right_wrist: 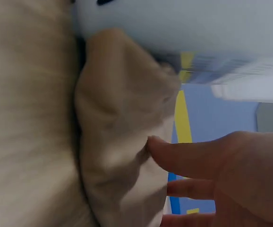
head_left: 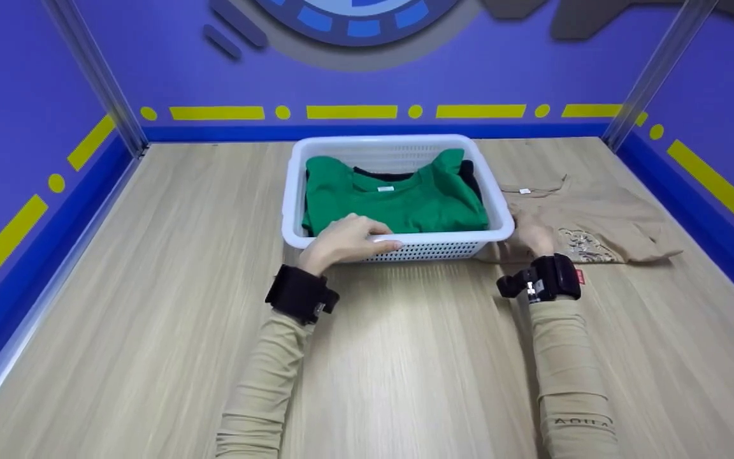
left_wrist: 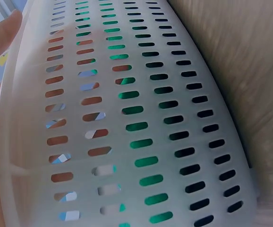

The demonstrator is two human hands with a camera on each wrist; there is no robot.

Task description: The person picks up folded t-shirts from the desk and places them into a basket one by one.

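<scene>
A white plastic basket (head_left: pixel 399 248) with slotted walls holds a folded green T-shirt (head_left: pixel 405 207), with black fabric (head_left: pixel 467 172) showing behind it. My left hand (head_left: pixel 351 237) grips the basket's front rim; through the slots in the left wrist view, its fingers show on the inner side of the wall. To the right of the basket lies a tan T-shirt (head_left: pixel 615 217) with a printed patch, its left part tucked close against the basket. My right hand (right_wrist: pixel 231 175) pinches this tan fabric (right_wrist: pixel 122 113), thumb on the near side and fingers partly hidden behind it.
Basket and shirts are on a wood-grain table (head_left: pixel 169 255). Blue-purple panels (head_left: pixel 214 76) with yellow dashes enclose its back and both sides, joined by metal corner posts (head_left: pixel 96 70). The basket's back edge sits close to the rear panel.
</scene>
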